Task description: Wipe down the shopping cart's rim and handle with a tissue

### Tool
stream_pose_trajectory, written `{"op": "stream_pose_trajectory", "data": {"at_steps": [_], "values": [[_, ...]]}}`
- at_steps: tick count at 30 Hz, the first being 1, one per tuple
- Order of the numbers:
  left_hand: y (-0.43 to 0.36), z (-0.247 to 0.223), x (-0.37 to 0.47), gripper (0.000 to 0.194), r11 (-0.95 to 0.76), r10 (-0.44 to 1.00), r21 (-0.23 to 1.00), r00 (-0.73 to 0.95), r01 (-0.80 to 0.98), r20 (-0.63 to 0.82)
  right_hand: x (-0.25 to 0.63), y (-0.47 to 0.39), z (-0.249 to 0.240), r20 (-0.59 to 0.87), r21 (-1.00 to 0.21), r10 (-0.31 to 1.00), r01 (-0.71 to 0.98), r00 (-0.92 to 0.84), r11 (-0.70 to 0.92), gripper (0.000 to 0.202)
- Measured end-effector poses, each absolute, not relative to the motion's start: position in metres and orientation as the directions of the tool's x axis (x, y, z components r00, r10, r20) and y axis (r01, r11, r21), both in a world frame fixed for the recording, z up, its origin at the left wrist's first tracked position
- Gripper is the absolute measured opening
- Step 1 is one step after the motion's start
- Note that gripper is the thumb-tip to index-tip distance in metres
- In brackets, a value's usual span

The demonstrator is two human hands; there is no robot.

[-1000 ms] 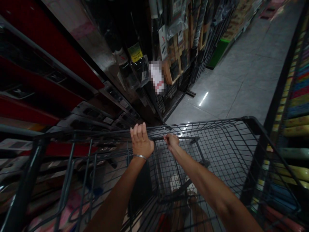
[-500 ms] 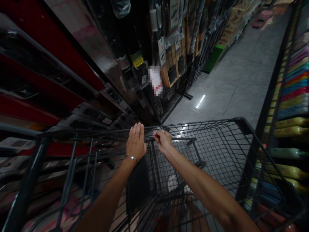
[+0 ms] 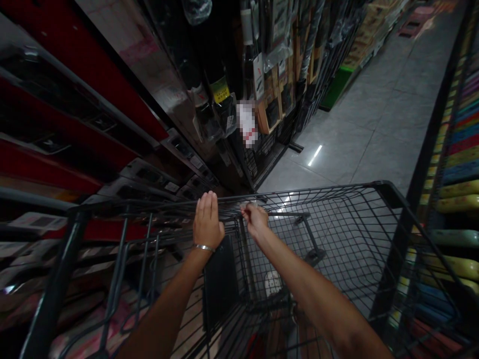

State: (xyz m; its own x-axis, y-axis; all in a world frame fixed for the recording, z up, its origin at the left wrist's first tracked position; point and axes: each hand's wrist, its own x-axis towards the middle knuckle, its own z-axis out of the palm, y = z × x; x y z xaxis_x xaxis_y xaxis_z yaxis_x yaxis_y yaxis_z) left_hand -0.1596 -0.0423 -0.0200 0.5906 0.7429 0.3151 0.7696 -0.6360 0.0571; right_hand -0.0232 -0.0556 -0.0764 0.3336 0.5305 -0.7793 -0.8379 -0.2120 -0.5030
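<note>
A black wire shopping cart spans the lower half of the view, with bare mesh at its bottom. On its far rim lies my left hand, fingers stretched out flat together, a silver bracelet at the wrist. Just to the right, over the basket, my right hand is closed in a pinch. A small pale bit shows by its fingertips, too little to name. A dark flat panel is fixed in the cart below my left hand.
Packaged goods hang on a dark rack right beyond the cart. Red shelving stands at the left. Folded colourful cloths fill the right shelf. A grey tiled aisle runs between, with a pink stool far off.
The view has shifted slightly, so the cart and shelves sit a little further right. My left hand has slid slightly left along the rim; my right hand keeps its pinch.
</note>
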Motion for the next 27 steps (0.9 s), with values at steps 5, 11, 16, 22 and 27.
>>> {"op": "stream_pose_trajectory", "data": {"at_steps": [5,11,16,22,27], "values": [[-0.044,-0.025,-0.155,0.089,-0.608,0.761,0.074,0.553,0.791,0.34,-0.01,-0.062,-0.111,-0.809,-0.507,0.457,-0.832,0.369,-0.226,0.031],[-0.044,-0.029,-0.153,0.085,-0.587,0.771,0.101,0.517,0.803,0.37,-0.003,-0.068,-0.136,-0.81,-0.53,0.439,-0.805,0.389,-0.265,0.031],[-0.044,-0.03,-0.151,0.084,-0.579,0.773,0.116,0.498,0.807,0.393,-0.002,-0.071,-0.155,-0.828,-0.532,0.384,-0.79,0.409,-0.305,0.032],[-0.045,-0.031,-0.151,0.084,-0.58,0.768,0.111,0.496,0.807,0.404,0.005,-0.069,-0.184,-0.848,-0.526,0.287,-0.777,0.446,-0.346,0.032],[-0.046,-0.036,-0.151,0.084,-0.565,0.772,0.102,0.482,0.818,0.414,0.013,-0.07,-0.204,-0.853,-0.522,0.239,-0.763,0.464,-0.38,0.034]]}}
